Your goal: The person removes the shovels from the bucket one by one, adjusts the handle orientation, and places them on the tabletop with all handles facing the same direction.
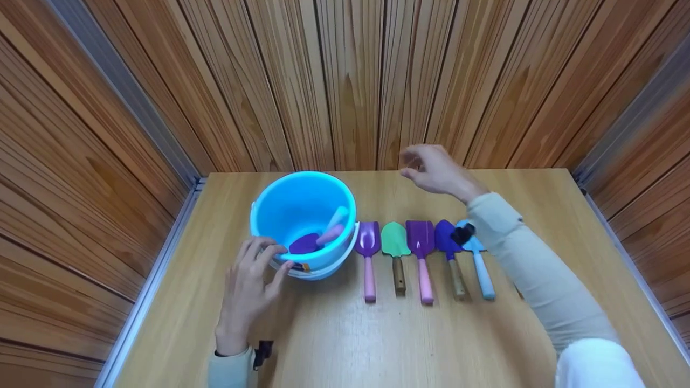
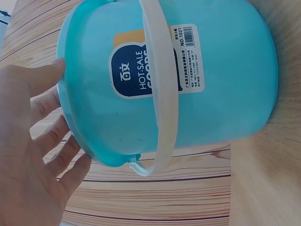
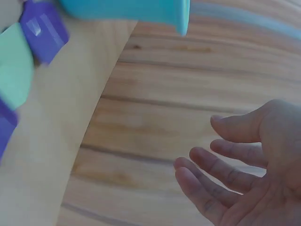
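A light blue bucket (image 1: 302, 188) stands upright on the table, left of a row of hand tools. My left hand (image 1: 248, 285) grips its near rim, thumb outside and fingers at the edge; the left wrist view shows the label (image 2: 155, 61) and white handle (image 2: 164, 89) hanging down. Inside lie a purple blade (image 1: 304, 244), a pink handle (image 1: 330, 235) and a light blue handle (image 1: 338, 216). My right hand (image 1: 434, 168) hovers in the air beyond the row, fingers loosely bent, holding nothing, as the right wrist view shows.
Right of the bucket are a purple scoop (image 1: 368, 240), a green trowel (image 1: 395, 240), a wider purple shovel (image 1: 420, 237), a dark blue trowel (image 1: 447, 237) and a light blue trowel (image 1: 482, 269), partly behind my right arm. Wood-plank walls (image 1: 356, 81) border the table (image 1: 366, 345).
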### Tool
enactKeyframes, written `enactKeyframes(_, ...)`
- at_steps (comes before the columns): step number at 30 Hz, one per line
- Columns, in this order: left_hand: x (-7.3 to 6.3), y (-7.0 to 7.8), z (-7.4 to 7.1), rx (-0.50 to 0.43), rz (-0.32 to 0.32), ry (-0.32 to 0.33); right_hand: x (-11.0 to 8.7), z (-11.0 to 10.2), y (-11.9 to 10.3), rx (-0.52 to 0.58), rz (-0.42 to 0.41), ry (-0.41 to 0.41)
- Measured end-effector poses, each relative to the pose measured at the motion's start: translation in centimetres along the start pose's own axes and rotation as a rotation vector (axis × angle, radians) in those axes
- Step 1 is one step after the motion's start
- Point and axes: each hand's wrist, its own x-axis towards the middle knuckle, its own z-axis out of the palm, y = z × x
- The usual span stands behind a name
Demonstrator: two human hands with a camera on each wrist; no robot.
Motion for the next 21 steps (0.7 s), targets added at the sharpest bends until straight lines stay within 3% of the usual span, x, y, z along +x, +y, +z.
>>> enactKeyframes(8,0.0,0.2,-0.2,0.009,-0.023,-0.022,3.6,3.9,-5.3,-0.041,-0.188,-0.096)
enactKeyframes(13,0.1,0.4,-0.3,0.024,-0.04,-0.038,4.7,6.7,-7.8,-0.053,-0.254,-0.183)
enactKeyframes(17,0.1,0.6,-0.4,0.032,-0.059,-0.052,5.1,9.1,-9.5,-0.104,-0.255,-0.292)
enactKeyframes(21,0.1,0.7,-0.4,0.029,-0.07,-0.057,5.1,11.4,-10.7,-0.222,-0.172,-0.44)
